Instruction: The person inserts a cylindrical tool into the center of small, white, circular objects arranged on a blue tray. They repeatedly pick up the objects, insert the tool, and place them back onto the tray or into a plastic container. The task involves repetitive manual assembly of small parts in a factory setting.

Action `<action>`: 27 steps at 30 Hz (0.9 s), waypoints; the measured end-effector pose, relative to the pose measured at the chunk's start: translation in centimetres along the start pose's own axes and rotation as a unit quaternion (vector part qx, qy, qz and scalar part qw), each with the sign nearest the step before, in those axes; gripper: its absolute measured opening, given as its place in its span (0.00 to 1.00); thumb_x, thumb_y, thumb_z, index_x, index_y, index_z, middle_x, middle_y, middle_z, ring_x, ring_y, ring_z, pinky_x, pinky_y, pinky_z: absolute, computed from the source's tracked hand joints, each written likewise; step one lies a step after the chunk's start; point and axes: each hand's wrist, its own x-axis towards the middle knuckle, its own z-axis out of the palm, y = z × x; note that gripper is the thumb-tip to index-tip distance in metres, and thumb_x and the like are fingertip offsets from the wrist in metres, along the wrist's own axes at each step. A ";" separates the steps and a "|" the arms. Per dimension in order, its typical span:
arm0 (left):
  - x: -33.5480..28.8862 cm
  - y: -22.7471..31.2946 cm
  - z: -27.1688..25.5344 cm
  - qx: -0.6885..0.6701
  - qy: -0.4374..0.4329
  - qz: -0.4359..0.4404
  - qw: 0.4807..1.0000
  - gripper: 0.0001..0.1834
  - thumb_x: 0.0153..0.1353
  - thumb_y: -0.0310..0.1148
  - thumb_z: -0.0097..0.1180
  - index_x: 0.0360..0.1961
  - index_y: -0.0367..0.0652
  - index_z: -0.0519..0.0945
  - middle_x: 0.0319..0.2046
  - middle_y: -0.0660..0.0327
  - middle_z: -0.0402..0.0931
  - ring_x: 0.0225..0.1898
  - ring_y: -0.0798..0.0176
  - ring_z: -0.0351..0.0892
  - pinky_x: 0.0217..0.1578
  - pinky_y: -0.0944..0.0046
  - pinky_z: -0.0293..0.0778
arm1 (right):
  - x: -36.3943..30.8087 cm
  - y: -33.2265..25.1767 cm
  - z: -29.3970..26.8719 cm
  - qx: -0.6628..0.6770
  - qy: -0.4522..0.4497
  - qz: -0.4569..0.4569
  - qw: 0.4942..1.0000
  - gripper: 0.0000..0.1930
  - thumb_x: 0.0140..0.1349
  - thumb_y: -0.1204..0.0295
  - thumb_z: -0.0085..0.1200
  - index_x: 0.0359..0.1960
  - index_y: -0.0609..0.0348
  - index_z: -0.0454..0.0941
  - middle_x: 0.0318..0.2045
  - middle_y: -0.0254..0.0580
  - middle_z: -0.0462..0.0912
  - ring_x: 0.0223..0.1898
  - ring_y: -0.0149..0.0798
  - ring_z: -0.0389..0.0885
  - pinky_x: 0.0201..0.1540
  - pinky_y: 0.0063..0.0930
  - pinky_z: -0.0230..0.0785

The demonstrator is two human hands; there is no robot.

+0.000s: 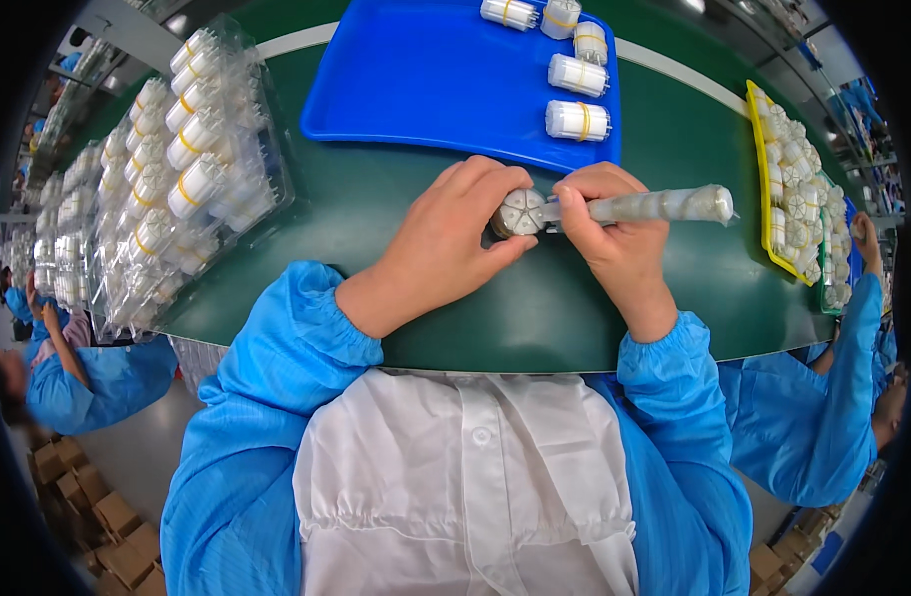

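Observation:
My left hand point(451, 221) is closed around a short cylinder point(522, 213), whose round, silvery end faces up and is split into wedge-shaped segments. My right hand point(619, 230) grips a hand tool with a pale, wrapped-looking handle point(664, 206) that sticks out to the right. The tool's narrow tip meets the right edge of the cylinder's end, though fingers partly hide it and its exact kind does not show. Just beyond both hands lies a blue tray point(416, 84). Along its right side lie several white cylinders, among them one with a yellow band point(578, 120).
At left, stacked clear plastic trays point(277, 164) hold many banded white cylinders. A yellow tray point(763, 189) of similar pieces stands at the right, beside a green one point(829, 296). Co-workers in blue sleeves point(823, 397) sit on both sides. Cardboard boxes point(113, 512) lie on the floor.

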 end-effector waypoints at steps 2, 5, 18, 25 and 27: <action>-0.1 0.0 0.1 0.013 0.012 0.011 1.000 0.28 0.49 0.27 0.74 0.52 0.40 0.77 0.46 0.54 0.76 0.44 0.52 0.79 0.42 0.58 0.78 | 0.0 -0.1 0.1 -0.009 -0.008 -0.001 1.000 0.03 0.58 0.80 0.64 0.29 0.63 0.82 0.27 0.40 0.84 0.28 0.36 0.81 0.31 0.30 0.72; -0.1 0.0 0.4 0.036 0.034 0.026 0.998 0.29 0.47 0.29 0.76 0.51 0.40 0.77 0.45 0.54 0.76 0.43 0.51 0.79 0.42 0.56 0.77 | -0.2 -0.2 0.4 -0.036 -0.021 -0.007 0.999 0.03 0.59 0.79 0.64 0.29 0.63 0.82 0.27 0.40 0.84 0.28 0.38 0.82 0.31 0.31 0.72; 0.0 0.3 0.7 0.038 0.043 0.038 0.998 0.27 0.47 0.28 0.75 0.50 0.40 0.80 0.46 0.54 0.79 0.47 0.48 0.79 0.48 0.53 0.76 | 0.0 0.2 -0.2 0.034 0.030 0.034 0.998 0.03 0.60 0.80 0.63 0.28 0.64 0.82 0.27 0.39 0.84 0.28 0.34 0.81 0.30 0.28 0.71; 0.1 0.1 0.8 0.025 0.039 0.051 0.998 0.26 0.47 0.25 0.72 0.50 0.40 0.80 0.47 0.54 0.80 0.48 0.48 0.79 0.49 0.53 0.75 | -0.1 0.4 0.0 0.019 0.004 0.005 1.000 0.03 0.60 0.79 0.64 0.29 0.64 0.82 0.27 0.38 0.83 0.27 0.33 0.80 0.30 0.28 0.71; 0.2 0.2 1.0 0.026 0.048 0.053 0.997 0.26 0.46 0.25 0.73 0.50 0.40 0.80 0.45 0.55 0.79 0.46 0.49 0.79 0.47 0.54 0.75 | 0.0 0.2 -0.1 0.001 -0.004 0.008 1.000 0.03 0.59 0.79 0.64 0.29 0.64 0.82 0.27 0.39 0.83 0.27 0.34 0.80 0.29 0.28 0.71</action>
